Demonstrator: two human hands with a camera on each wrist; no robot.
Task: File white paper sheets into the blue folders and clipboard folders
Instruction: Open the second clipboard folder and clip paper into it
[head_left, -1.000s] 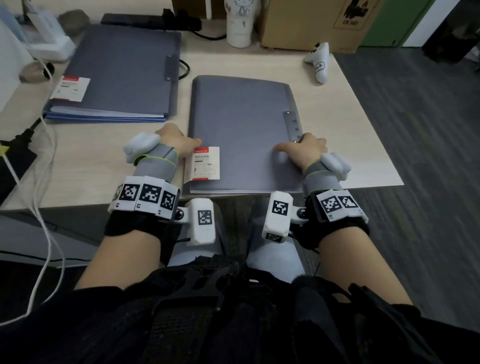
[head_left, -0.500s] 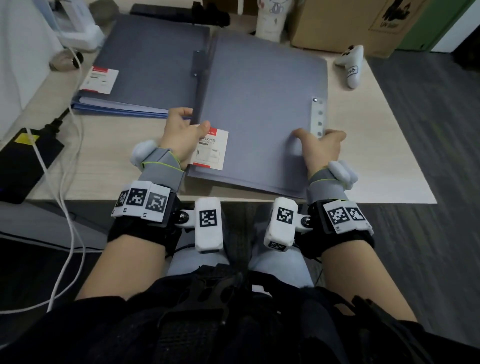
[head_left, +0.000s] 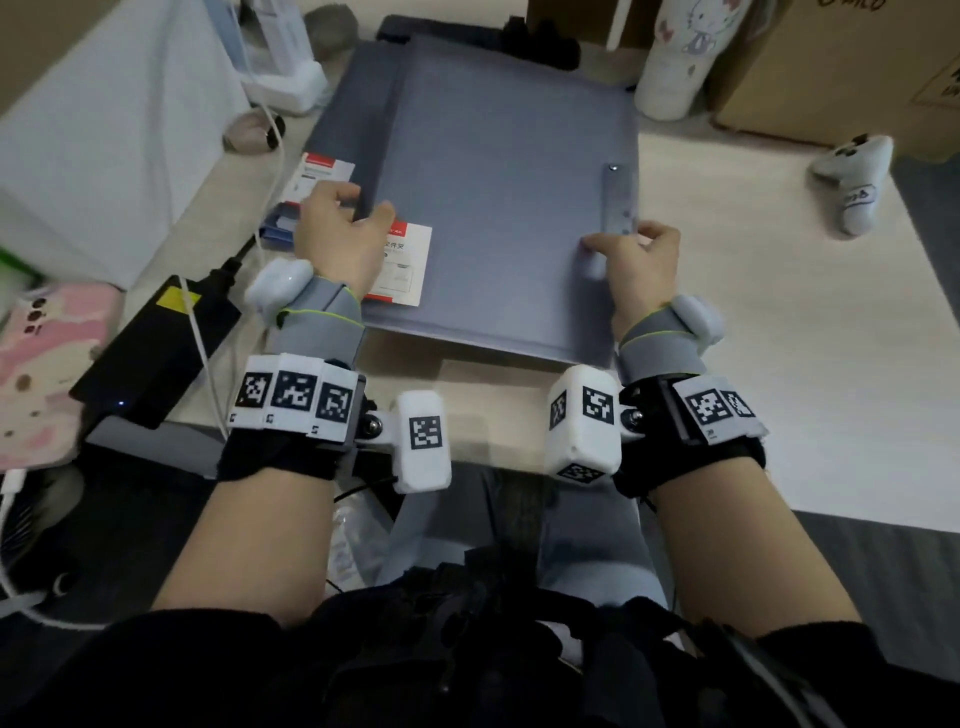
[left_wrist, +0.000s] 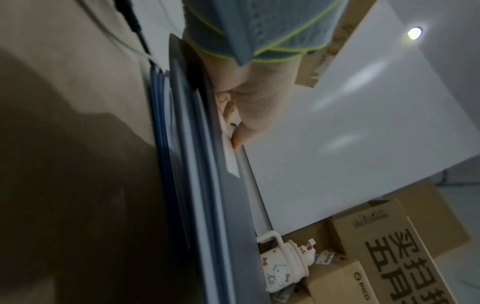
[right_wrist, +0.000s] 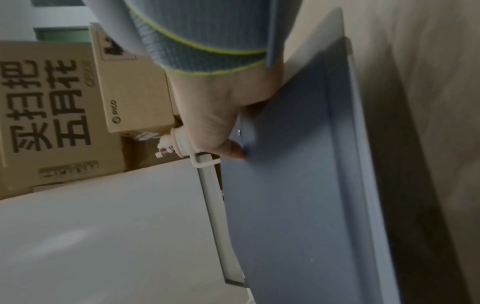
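Observation:
A grey-blue clipboard folder (head_left: 498, 197) is held by both hands above the desk, partly over the stack of folders (head_left: 332, 130) at the back left. My left hand (head_left: 343, 234) grips its left edge, thumb on top beside the red and white label (head_left: 400, 265). My right hand (head_left: 636, 254) grips the right edge near the metal strip (head_left: 618, 200), thumb on the cover. In the left wrist view the folder (left_wrist: 223, 195) shows edge-on above the blue stack (left_wrist: 161, 133). In the right wrist view the thumb (right_wrist: 231, 152) presses the cover (right_wrist: 285, 185).
A cartoon-printed bottle (head_left: 680, 57) and cardboard boxes (head_left: 841, 67) stand at the back right. A white controller (head_left: 852, 182) lies on the desk (head_left: 779, 338) at the right. A black power brick (head_left: 156, 348), white cables and a pink phone (head_left: 47, 358) sit at the left.
Both hands have lifted the folder from the near desk edge and carried it back and left, so it now overlaps the stack of folders.

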